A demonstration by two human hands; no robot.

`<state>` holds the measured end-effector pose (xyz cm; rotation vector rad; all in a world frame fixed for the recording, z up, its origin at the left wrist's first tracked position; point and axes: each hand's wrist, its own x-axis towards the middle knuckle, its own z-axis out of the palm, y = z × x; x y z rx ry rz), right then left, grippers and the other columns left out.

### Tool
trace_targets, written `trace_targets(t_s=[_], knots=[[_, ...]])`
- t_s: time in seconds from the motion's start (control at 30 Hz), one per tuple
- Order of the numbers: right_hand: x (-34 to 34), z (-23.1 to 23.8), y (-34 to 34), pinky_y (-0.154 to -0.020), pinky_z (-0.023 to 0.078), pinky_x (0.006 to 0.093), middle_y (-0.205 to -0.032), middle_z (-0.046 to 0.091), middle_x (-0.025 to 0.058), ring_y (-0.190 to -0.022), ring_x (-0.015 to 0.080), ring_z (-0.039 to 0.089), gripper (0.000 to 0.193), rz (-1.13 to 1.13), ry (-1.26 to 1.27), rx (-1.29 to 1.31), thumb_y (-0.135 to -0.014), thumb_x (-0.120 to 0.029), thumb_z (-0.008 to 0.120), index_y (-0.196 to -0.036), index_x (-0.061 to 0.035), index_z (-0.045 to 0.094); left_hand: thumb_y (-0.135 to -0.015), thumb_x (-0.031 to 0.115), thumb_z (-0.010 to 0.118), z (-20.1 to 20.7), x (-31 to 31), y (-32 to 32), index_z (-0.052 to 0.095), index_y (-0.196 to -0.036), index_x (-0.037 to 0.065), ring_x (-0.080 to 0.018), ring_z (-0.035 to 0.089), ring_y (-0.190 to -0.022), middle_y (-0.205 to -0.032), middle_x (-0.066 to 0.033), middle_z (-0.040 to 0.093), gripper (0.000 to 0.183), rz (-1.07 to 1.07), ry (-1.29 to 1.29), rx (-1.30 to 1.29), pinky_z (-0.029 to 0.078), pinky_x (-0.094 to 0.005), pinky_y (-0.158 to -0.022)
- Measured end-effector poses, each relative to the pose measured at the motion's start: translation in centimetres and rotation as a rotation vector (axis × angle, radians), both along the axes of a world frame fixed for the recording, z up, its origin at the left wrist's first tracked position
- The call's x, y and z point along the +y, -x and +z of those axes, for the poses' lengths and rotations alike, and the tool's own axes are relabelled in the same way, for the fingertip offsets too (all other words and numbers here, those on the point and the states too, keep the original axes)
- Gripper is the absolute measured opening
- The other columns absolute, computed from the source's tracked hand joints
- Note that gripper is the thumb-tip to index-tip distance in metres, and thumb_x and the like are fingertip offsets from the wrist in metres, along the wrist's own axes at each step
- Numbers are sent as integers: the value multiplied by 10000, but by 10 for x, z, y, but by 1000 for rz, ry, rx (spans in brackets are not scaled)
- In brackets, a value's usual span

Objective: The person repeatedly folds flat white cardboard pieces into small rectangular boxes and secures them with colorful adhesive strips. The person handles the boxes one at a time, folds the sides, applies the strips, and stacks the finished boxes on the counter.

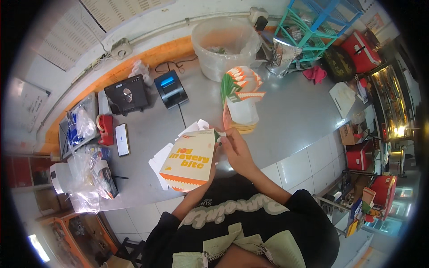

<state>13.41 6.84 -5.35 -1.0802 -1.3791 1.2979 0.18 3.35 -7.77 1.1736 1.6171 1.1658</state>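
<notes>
A cardboard food carton (190,156), cream with yellow lettering and an orange zigzag band, is held up over the near edge of the steel table. My left hand (213,172) holds it from behind, and the carton hides most of those fingers. At its upper right corner, my right hand (235,149) pinches a small green-and-white flap. White cardboard flaps (161,160) stick out to the left, under or behind the carton; I cannot tell whether they belong to it. Just beyond my right hand stands a stack of nested orange, green and white cartons (243,109).
The steel table (286,107) bears a black printer (171,89), a black box-shaped device (127,95), a phone (122,140), and a red tape dispenser (105,129). Plastic bags (85,172) lie at left. At the back are a lined plastic tub (225,58) and a blue-green rack (313,33).
</notes>
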Motion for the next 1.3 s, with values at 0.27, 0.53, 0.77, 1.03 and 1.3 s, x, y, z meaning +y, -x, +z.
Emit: trace_targets(t_s=[0.27,0.53,0.77,1.03,1.3], knots=[[0,13,-1,-835,528,296,-1138,704,118,-1052,131,652,63,-60,211,183,-992,-65,581,-999,-10,552,-971,254,654,19,10,-1,615,-1252,1,-231,594,-1100,-1239,-119,631,379,53,-7,-146,455,-357,-967],[3,10,-1,-841,546,362,-1241,664,179,-1050,204,672,168,96,-49,-410,-949,-30,608,-1090,5,525,-944,82,636,22,16,16,599,-1292,27,-247,606,-1116,-1261,-117,627,355,-52,96,-336,464,-349,-988],[-3,-28,10,-942,495,335,-1182,657,97,-1048,156,648,368,-65,113,301,-895,-96,684,-1217,-39,516,-915,38,646,-25,17,17,629,-1251,25,-250,640,-1042,-1208,-117,656,336,-123,42,-17,498,-347,-932],[25,-25,-67,-915,483,382,-1114,641,157,-1044,267,614,270,-246,-26,-331,-938,-52,549,-1190,33,595,-809,-32,684,58,-19,-22,640,-1209,-23,-264,679,-945,-1102,-163,684,403,-421,-533,97,537,-354,-827],[8,1,-79,-953,482,371,-1075,677,186,-1049,321,652,373,71,-126,-472,-870,56,516,-1211,-25,644,-964,182,659,26,35,-18,632,-1188,-9,-85,567,-884,-968,-61,671,296,-357,45,-424,462,-246,-770]])
